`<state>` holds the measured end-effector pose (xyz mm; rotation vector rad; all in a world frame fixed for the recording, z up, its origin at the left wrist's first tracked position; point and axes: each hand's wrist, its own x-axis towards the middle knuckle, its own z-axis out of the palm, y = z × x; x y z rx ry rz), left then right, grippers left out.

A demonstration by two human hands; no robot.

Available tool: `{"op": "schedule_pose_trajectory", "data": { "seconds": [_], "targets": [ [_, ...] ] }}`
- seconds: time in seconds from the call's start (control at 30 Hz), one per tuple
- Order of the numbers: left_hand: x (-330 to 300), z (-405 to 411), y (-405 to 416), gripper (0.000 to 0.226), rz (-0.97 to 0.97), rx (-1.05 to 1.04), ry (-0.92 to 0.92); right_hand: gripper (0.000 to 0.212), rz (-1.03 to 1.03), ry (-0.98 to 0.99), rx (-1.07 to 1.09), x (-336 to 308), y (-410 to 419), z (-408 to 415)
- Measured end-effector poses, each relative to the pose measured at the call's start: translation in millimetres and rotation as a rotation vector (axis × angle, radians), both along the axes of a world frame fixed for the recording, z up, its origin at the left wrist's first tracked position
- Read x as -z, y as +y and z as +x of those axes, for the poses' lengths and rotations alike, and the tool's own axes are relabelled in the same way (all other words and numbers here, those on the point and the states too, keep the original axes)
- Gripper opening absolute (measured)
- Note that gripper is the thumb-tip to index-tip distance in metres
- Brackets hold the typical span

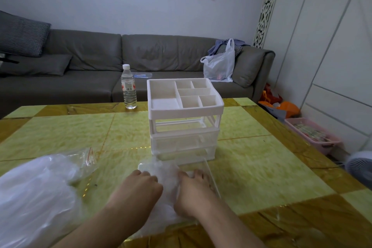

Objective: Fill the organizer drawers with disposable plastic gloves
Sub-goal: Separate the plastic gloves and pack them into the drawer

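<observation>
A white organizer [186, 110] stands mid-table; its top drawer slot is empty and two clear drawers sit shut below. The removed clear drawer [211, 175] lies on the table in front of it, close to me. A crumpled wad of clear plastic gloves [168, 173] lies in this drawer. My left hand [141, 186] has its fingers curled into the wad's left side. My right hand [193, 191] presses down on the right side with its fingers spread. A large clear bag of more gloves [36, 195] lies at the near left.
The yellow-green tiled table [261, 167] also bears a water bottle [128, 88] at its far edge. Behind it are a grey sofa [90, 60] with a white plastic bag [220, 64]. A pink basket [314, 135] and a fan [360, 167] are on the floor at right.
</observation>
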<state>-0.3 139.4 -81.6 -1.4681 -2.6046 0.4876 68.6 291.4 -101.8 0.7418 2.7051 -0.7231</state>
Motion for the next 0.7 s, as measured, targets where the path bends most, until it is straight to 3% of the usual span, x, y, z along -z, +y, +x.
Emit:
{"op": "schedule_pose_trajectory", "data": {
  "seconds": [0.2,0.33,0.4,0.6,0.7],
  "targets": [
    [7.5,-10.0,1.2,0.029,-0.192,0.010,-0.065,0.072,0.024,0.036,0.002,-3.0,-2.9,4.1],
    [6.1,-11.3,0.5,0.026,-0.160,0.004,-0.155,0.062,0.038,0.082,0.012,-7.4,-5.6,6.7],
    [3.1,-10.1,-2.1,0.026,-0.045,-0.033,-0.218,0.057,0.062,0.119,0.020,-9.8,-6.0,9.1],
    [-19.4,6.5,-23.9,0.041,0.664,-0.014,-0.412,0.026,0.118,0.387,0.057,-20.1,0.2,9.2],
    [-25.4,6.3,-50.5,0.035,0.897,-0.090,-0.408,0.014,0.103,0.469,0.146,-21.5,-3.6,5.2]
  ]
}}
